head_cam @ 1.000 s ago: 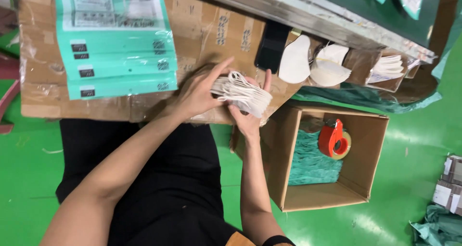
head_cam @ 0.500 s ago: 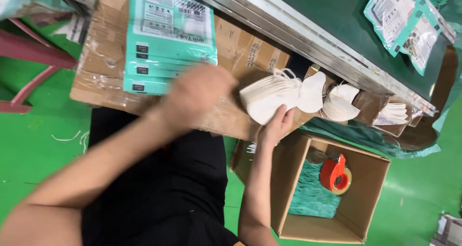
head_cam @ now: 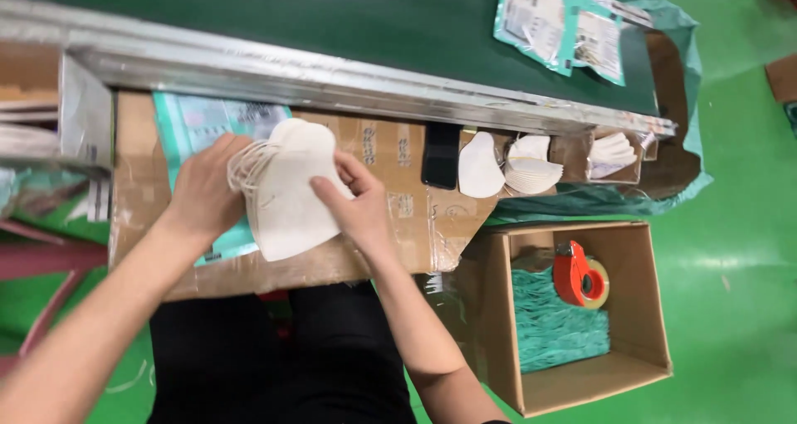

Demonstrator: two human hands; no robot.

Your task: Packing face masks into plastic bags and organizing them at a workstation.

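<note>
— White masks (head_cam: 290, 192), a stack of them: who has it?
— Both hands. The left hand (head_cam: 207, 192) grips the strap side, the right hand (head_cam: 357, 204) lies closed around the other edge.
— Where?
— Over the cardboard-covered desk (head_cam: 390, 225), just above a teal packet (head_cam: 195, 129).

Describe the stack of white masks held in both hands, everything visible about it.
The stack of white masks is a bundle of folded, cup-shaped face masks, off-white, of soft fabric-like material, with thin ear loops bunched at its left edge. It is held just above a flat cardboard box on the person's lap, broad side facing the camera, rounded end toward the conveyor. The left hand grips the loop side; the right hand presses fingers on the front face. The masks look neatly aligned; how many there are cannot be told.
</note>
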